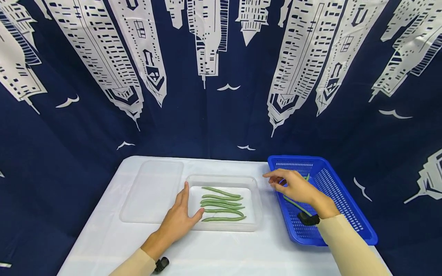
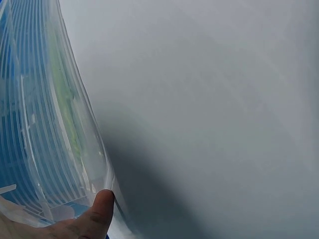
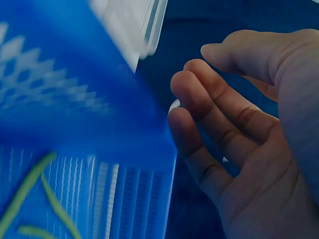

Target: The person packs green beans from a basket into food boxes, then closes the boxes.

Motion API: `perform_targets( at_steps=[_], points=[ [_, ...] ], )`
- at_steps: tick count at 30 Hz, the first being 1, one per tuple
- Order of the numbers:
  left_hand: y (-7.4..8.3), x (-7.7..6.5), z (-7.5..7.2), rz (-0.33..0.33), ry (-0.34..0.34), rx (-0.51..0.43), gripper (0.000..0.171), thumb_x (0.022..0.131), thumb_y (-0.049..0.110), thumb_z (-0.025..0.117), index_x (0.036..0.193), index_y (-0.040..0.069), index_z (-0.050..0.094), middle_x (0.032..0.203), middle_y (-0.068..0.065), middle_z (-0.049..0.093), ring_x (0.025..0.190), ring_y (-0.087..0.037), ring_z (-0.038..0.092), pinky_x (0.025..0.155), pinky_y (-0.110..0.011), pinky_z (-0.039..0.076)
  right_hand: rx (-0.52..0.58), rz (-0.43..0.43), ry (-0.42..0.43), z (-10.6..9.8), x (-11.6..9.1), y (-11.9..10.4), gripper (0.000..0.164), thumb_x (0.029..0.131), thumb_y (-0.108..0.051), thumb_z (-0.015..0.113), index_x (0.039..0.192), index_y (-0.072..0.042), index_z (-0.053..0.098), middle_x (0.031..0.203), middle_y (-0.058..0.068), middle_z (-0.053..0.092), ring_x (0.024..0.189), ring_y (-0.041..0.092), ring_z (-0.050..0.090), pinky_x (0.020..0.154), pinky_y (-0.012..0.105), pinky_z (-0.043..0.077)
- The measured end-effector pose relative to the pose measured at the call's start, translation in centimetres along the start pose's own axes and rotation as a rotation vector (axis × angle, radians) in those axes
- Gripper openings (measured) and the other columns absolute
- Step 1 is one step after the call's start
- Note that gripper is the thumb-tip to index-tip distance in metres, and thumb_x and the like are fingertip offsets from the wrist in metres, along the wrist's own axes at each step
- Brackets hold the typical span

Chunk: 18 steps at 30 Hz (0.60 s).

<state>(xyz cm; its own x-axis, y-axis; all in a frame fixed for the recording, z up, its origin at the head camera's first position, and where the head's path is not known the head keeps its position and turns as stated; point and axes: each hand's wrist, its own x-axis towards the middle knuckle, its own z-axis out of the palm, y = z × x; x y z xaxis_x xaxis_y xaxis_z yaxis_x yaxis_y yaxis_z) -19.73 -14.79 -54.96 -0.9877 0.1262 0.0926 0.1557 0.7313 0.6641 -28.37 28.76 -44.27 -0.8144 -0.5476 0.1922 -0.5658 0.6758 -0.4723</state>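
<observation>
Several green beans (image 1: 222,204) lie side by side in a clear plastic container (image 1: 258,199) at the middle of the table. My left hand (image 1: 177,219) rests against the container's left side, fingers extended and thumb at its near rim. Over the left part of a blue plastic basket (image 1: 348,207) hangs my right hand (image 1: 297,188), its fingers loosely bent. The right wrist view shows nothing between those fingers. A few more green beans (image 3: 25,191) lie in the basket, partly hidden by the right hand in the head view.
A translucent flat lid (image 1: 152,191) lies on the white table (image 1: 114,245), left of the container. Behind the table hangs a dark blue cloth (image 1: 203,126) with white buildings and birds on it. The basket stands at the table's right edge.
</observation>
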Motion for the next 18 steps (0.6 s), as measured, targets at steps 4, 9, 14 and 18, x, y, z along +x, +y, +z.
perform_targets(
  at_steps=[4, 9, 14, 18],
  points=[
    [0.0, 0.0, 0.1, 0.004, 0.015, 0.002, 0.113, 0.111, 0.054, 0.075, 0.189, 0.009, 0.006, 0.188, -0.028, 0.034, 0.155, -0.058, 0.06, 0.122, -0.069, 0.057, -0.004, 0.06, 0.008, -0.9, -1.0, 2.0, 0.037, 0.107, -0.001, 0.081, 0.143, -0.011, 0.082, 0.11, 0.001, 0.084, 0.1, 0.012, 0.078, 0.085, 0.031, 0.068],
    [0.0, 0.0, 0.1, 0.01, -0.001, -0.002, 0.114, 0.111, 0.057, 0.075, 0.189, 0.009, 0.007, 0.188, -0.027, 0.033, 0.155, -0.058, 0.061, 0.122, -0.069, 0.057, 0.005, 0.129, -0.037, -1.3, -2.7, 4.8, 0.042, 0.106, 0.002, 0.081, 0.146, -0.009, 0.08, 0.111, 0.007, 0.083, 0.098, 0.012, 0.077, 0.08, 0.025, 0.064],
    [0.0, 0.1, 0.2, 0.025, 0.013, -0.004, 0.114, 0.111, 0.058, 0.074, 0.189, 0.009, 0.007, 0.187, -0.027, 0.035, 0.154, -0.057, 0.062, 0.121, -0.069, 0.057, 0.025, 0.18, -0.152, -1.3, -3.4, 7.0, 0.049, 0.101, 0.003, 0.083, 0.15, -0.005, 0.077, 0.113, 0.01, 0.082, 0.096, 0.014, 0.075, 0.079, 0.024, 0.062],
    [-0.2, 0.0, 0.0, 0.018, 0.026, 0.003, 0.113, 0.111, 0.057, 0.075, 0.189, 0.008, 0.008, 0.187, -0.026, 0.035, 0.154, -0.056, 0.062, 0.122, -0.068, 0.057, 0.068, 0.223, -0.238, -0.9, -3.6, 8.2, 0.054, 0.099, 0.002, 0.085, 0.151, -0.003, 0.075, 0.116, 0.012, 0.081, 0.095, 0.014, 0.074, 0.08, 0.023, 0.061]
  ],
)
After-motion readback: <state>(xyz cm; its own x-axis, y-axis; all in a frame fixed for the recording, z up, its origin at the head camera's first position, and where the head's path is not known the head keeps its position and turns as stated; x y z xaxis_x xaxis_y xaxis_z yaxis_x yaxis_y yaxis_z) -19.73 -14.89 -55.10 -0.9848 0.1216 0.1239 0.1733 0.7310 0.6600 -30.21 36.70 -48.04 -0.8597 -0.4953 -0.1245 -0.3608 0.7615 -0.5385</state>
